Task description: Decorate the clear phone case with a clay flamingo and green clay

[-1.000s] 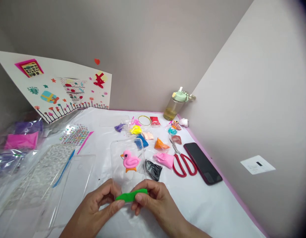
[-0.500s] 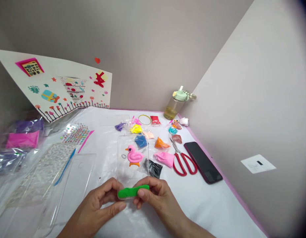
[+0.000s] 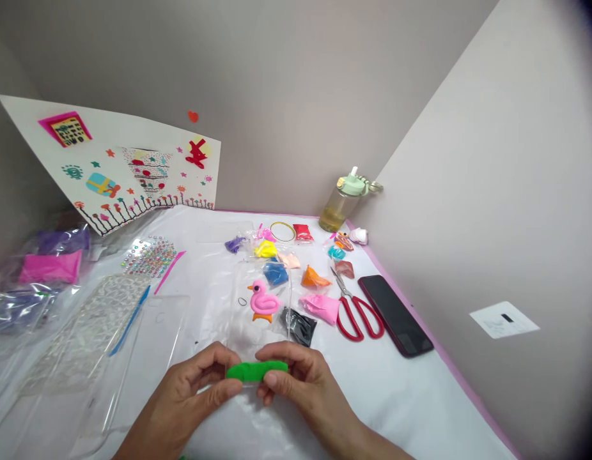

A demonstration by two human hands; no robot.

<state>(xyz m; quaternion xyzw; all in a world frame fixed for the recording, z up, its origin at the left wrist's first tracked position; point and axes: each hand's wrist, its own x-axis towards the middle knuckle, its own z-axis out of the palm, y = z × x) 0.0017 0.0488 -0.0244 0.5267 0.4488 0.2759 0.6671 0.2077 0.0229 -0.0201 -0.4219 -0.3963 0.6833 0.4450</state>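
A clear phone case (image 3: 237,327) carries a pink clay duck (image 3: 264,303) with an orange beak and feet. Along the near end of the case runs a flattened strip of green clay (image 3: 254,371). My left hand (image 3: 193,393) is closed at the near left corner, its thumb against the strip's left end. On the other side, my right hand (image 3: 308,386) pinches the strip and case edge, thumb in front and fingers behind. Parts of the fingers behind the case are hidden. Just beyond the right hand lies a packet of black clay (image 3: 300,326).
Red-handled scissors (image 3: 359,316) and a phone (image 3: 396,315) lie to the right. Packets of coloured clay, including orange (image 3: 315,277), sit further back near a bottle (image 3: 339,204). At left are another clear case (image 3: 152,358), a blue tool (image 3: 130,321) and rhinestones (image 3: 149,257).
My left thumb has moved up from below the strip onto its left end. The right hand keeps nearly the same grip. The whole view has shifted slightly.
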